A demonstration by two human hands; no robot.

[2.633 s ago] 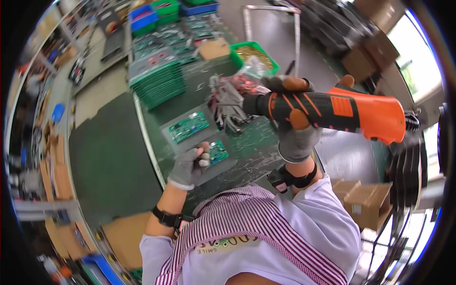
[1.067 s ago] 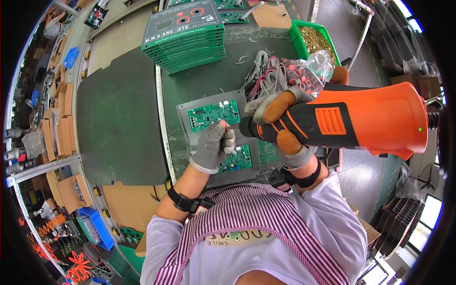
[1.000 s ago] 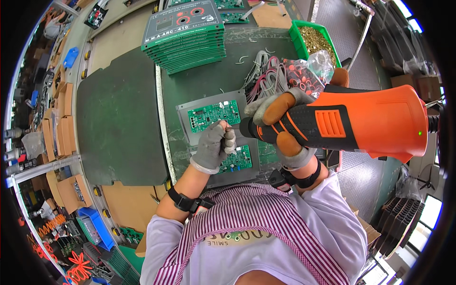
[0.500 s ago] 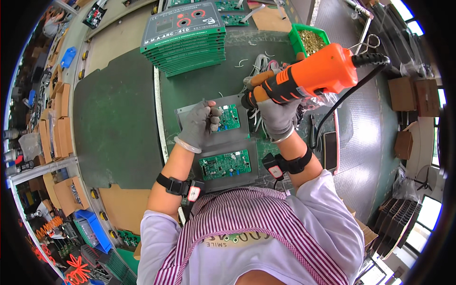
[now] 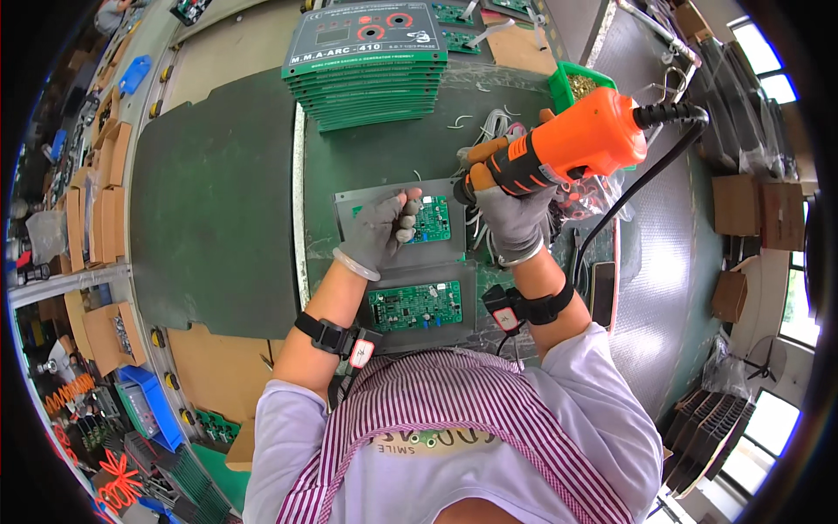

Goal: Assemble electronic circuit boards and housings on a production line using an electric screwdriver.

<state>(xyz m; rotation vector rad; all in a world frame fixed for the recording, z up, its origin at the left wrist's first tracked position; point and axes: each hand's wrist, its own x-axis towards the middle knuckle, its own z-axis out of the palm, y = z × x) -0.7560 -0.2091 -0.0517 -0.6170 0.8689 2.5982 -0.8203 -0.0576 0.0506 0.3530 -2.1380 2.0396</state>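
My right hand [image 5: 513,214], in a grey glove with tan fingertips, grips an orange and black corded electric screwdriver [image 5: 567,135]. Its black nose points left, by the right edge of a grey panel [image 5: 358,196]. On that panel lies a green circuit board [image 5: 434,218]. My left hand [image 5: 382,229], gloved in grey with bare fingertips, rests over the board's left part with its fingers curled; what they hold, if anything, is hidden. Nearer to me, a second green circuit board [image 5: 415,306] lies on another grey panel [image 5: 468,301].
A stack of green-edged, grey-faced panels [image 5: 367,87] stands at the far side. A green bin [image 5: 559,83] of brass-coloured small parts sits far right. White cables [image 5: 489,131], a bag of red-and-white parts [image 5: 585,201] and a phone [image 5: 602,293] lie right of the boards.
The view has shifted slightly, so the bench things appear further right. Against the bench, the screwdriver and my right hand have moved a little left. My left hand remains curled over the board.
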